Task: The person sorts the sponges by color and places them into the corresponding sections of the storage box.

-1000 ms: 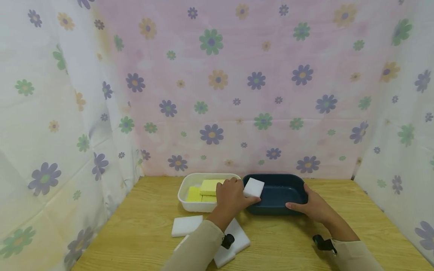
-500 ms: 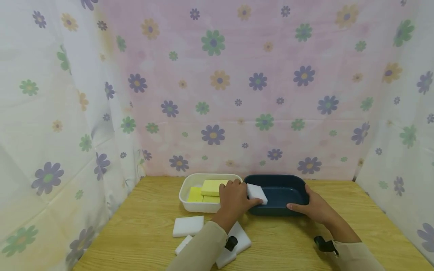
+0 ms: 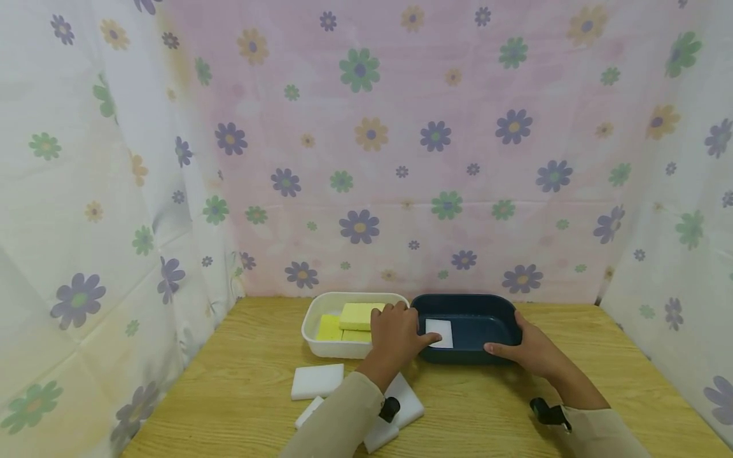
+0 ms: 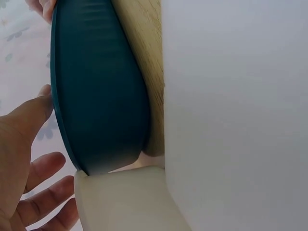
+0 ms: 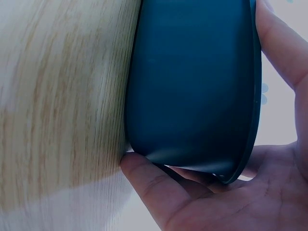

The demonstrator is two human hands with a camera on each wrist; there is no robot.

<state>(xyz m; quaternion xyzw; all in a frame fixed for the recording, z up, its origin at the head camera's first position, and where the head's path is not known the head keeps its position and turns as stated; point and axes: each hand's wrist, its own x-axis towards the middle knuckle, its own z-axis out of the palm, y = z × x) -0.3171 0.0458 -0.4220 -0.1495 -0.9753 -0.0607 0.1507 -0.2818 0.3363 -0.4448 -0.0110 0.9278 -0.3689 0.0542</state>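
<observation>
White pad [image 3: 443, 326] has dropped flat, partly thumb-hidden; left grip [image 3: 397, 331] seems released, right grip [image 3: 534, 346] clasps dark bin [image 3: 476, 331].

No texts, labels, brands, numbers or signs to be read in any view.
</observation>
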